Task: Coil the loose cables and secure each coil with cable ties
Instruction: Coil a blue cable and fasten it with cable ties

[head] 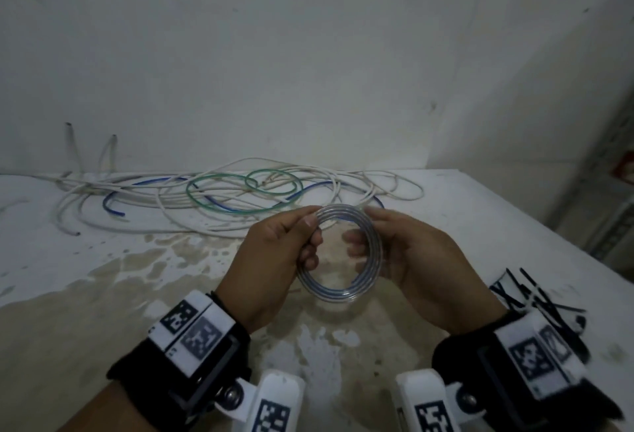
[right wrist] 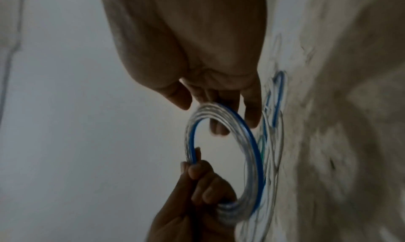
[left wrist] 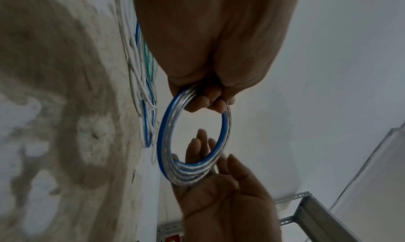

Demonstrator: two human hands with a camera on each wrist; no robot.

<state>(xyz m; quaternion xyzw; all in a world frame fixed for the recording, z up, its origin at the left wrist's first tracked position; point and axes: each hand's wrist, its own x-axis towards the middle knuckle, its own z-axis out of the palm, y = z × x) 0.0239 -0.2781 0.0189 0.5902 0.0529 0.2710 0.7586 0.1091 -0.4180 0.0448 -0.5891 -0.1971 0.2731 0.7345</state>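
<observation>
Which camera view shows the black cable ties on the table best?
The head view. The black cable ties lie there on the table, at the right, just beyond the right wrist, though somewhat blurred. The left wrist and right wrist views show none of them; they show only the hands holding the coil and the loose cables.

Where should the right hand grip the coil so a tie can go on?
Probably the coil's right arc, right hand coming from the right: its turns lie stacked there, opposite the left hand's pinch, leaving the near arc free.
</observation>
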